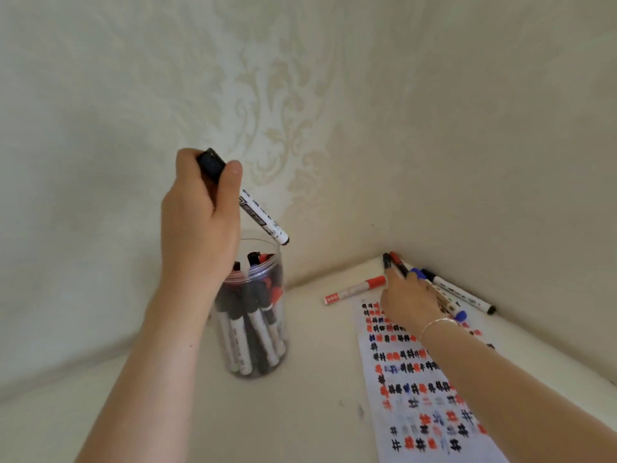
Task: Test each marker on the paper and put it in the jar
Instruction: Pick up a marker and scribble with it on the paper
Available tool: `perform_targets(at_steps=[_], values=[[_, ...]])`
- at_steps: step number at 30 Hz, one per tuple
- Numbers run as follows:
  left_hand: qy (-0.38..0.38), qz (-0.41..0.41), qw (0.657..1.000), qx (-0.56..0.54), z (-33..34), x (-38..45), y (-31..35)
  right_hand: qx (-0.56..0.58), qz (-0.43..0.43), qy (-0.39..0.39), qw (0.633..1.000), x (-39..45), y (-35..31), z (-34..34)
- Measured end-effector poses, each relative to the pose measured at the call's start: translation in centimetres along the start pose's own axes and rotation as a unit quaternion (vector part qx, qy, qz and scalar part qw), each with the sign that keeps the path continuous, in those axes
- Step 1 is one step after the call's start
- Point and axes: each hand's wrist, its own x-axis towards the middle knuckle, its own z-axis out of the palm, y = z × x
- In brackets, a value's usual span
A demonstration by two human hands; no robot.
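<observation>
My left hand is shut on a black-capped white marker, holding it tilted over the mouth of the clear plastic jar. The jar stands upright and holds several black and red markers. On the right lies the test paper, covered with black, red and blue hash marks. My right hand reaches over the paper's far end into a small pile of loose markers in the corner, its fingers touching a black and a red one; I cannot tell whether it grips any. A red-capped marker lies just left of that hand.
Two wallpapered walls meet in a corner right behind the loose markers. The pale tabletop spreads between jar and paper. A thin bracelet circles my right wrist.
</observation>
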Motion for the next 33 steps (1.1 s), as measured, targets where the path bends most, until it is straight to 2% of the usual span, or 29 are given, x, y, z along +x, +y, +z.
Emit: perform_targets(at_steps=[3,7,12,15,19,23,25,28,33], values=[[-0.012,-0.007,0.999,0.036,0.1,0.5,-0.3,-0.069,0.02,0.004,0.997,1.1,-0.6,0.8],[-0.013,0.009,0.999,0.048,0.5,0.8,-0.6,-0.083,0.012,0.049,0.995,2.1,-0.8,1.3],[0.007,0.053,0.996,0.072,0.8,1.2,-1.0,0.013,-0.006,0.131,0.991,2.6,-1.1,1.2],[-0.041,0.057,0.99,0.126,1.1,1.1,-1.6,0.076,-0.032,0.192,0.978,2.5,-1.9,0.1],[-0.082,0.04,0.982,0.164,1.2,1.4,-1.6,0.138,-0.061,0.216,0.965,2.1,-3.6,-2.0],[-0.095,0.071,0.97,0.213,1.1,1.4,-1.2,0.161,-0.083,0.23,0.956,1.5,-4.3,-2.8],[-0.131,0.062,0.96,0.241,1.3,1.1,-1.7,0.236,-0.059,0.229,0.942,1.4,-4.5,-2.9],[-0.241,0.005,0.924,0.296,1.7,0.8,-2.8,0.333,-0.044,0.213,0.918,1.2,-4.6,-3.1],[-0.325,-0.096,0.895,0.29,1.5,1.4,-3.5,0.501,0.008,0.203,0.841,0.4,-5.5,-4.0]])
